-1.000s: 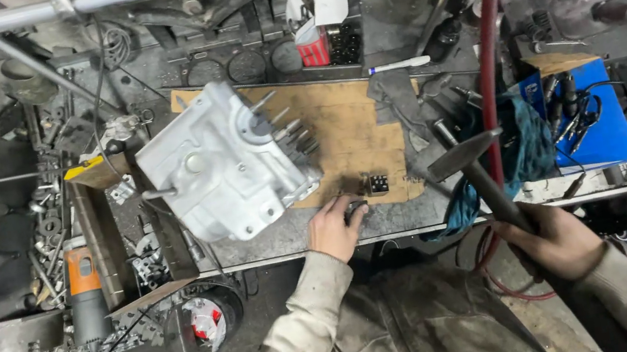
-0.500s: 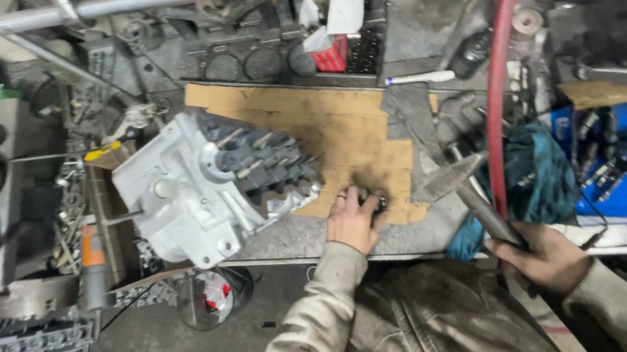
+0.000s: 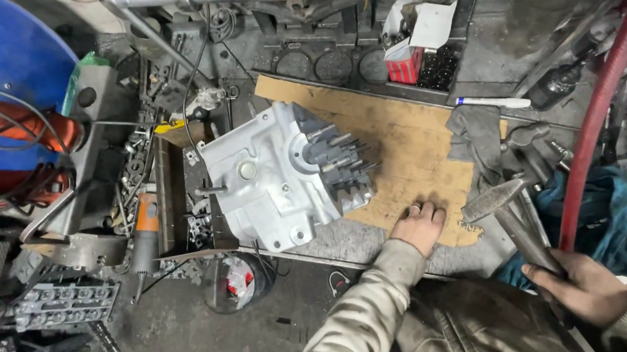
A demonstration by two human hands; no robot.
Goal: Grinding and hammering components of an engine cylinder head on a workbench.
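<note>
Grey aluminium engine casing (image 3: 283, 174) lay on the bench's brown board (image 3: 411, 142), studs pointing right. My left hand (image 3: 419, 226) rested just beside it at the board's edge, fingers curled. My right hand (image 3: 587, 289) gripped a hammer (image 3: 509, 214), head raised

The left hand (image 3: 419, 226) now lies flatter on the cardboard sheet (image 3: 405, 160) than before. The hammer (image 3: 510, 219) in the right hand (image 3: 587, 291) now points its head nearer to that hand.
</note>
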